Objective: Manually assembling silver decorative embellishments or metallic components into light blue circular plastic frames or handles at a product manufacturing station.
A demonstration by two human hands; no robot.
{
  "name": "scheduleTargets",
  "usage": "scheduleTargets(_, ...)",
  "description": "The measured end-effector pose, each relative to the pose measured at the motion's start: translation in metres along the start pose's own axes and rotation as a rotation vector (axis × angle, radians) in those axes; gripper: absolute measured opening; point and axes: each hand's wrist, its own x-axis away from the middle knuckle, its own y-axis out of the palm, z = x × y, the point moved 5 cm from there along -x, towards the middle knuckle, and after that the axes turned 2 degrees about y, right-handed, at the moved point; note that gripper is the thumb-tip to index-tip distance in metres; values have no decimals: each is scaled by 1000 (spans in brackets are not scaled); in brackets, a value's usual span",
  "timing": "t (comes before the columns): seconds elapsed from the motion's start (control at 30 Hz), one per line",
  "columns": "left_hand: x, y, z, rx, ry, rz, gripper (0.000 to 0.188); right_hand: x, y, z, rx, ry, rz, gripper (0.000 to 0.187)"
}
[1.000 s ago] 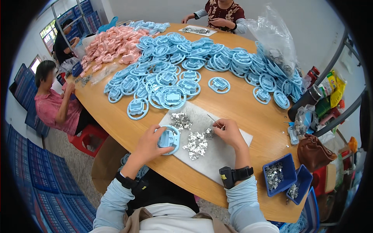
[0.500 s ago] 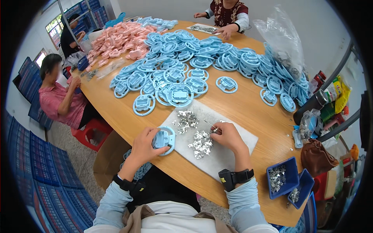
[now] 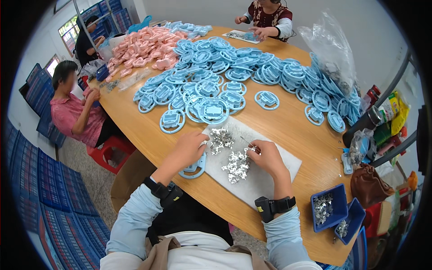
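Tabletop (image 3: pixel 320 155) lies open rightward, blue rings (image 3: pixel 237 74) blocking ahead.

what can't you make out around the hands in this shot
All in the head view:
Blue ring: its upper part is hidden by the left hand.
Thin metal tool: its near end is covered by the fingers of the right hand.
Left fingertips: too small to tell whether they pinch anything.
Nearer pile of metal pieces: lower pieces are buried under those on top.
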Motion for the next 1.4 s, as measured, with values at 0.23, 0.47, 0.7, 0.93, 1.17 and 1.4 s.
scheduleTargets(0.23, -18, 19, -20, -37, -43, -185, 13, 0, -1, -5, 3, 13, 1, 22)
scheduleTargets(0.47, -11, -1, -10, 285, -120, 24, 11, -3, 15, -24, -511, -25, 24, 20)
scheduleTargets(0.7, 10, -4, 27, 463, -124, 272, 12, 7, 40, -62, -509, -86, -103, 23)
scheduleTargets(0.93, 23, 26, 14, 1030, -289, 158, 14, 4, 54, -52, -718, -53, -126, 19)
scheduleTargets(1.17, 28, 21, 12, 1048, -379, 178, 19, 5, 57, -54, -753, -28, -145, 18)
scheduleTargets(1.4, 32, 18, 14, 1026, -348, 165, 22, 6, 59, -58, -638, -47, -110, 15)
